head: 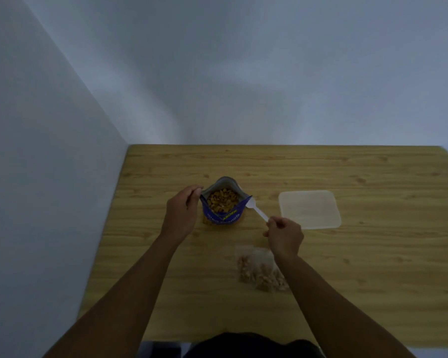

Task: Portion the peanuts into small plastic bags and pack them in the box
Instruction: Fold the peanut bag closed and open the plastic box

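Note:
A blue peanut bag (224,214) stands open on the wooden table (347,267), with peanuts (222,200) showing inside. My left hand (183,213) pinches the bag's left rim. My right hand (285,236) holds the handle of a white plastic spoon (256,210), whose bowl lies at the bag's right rim. Small clear plastic bags (260,270) holding peanuts lie on the table below my right hand. A translucent plastic box (309,209) sits to the right of the spoon.
White walls stand close behind the table and along its left edge. Bare wood stretches right of the box and along the front edge. My dark-clothed body shows at the bottom.

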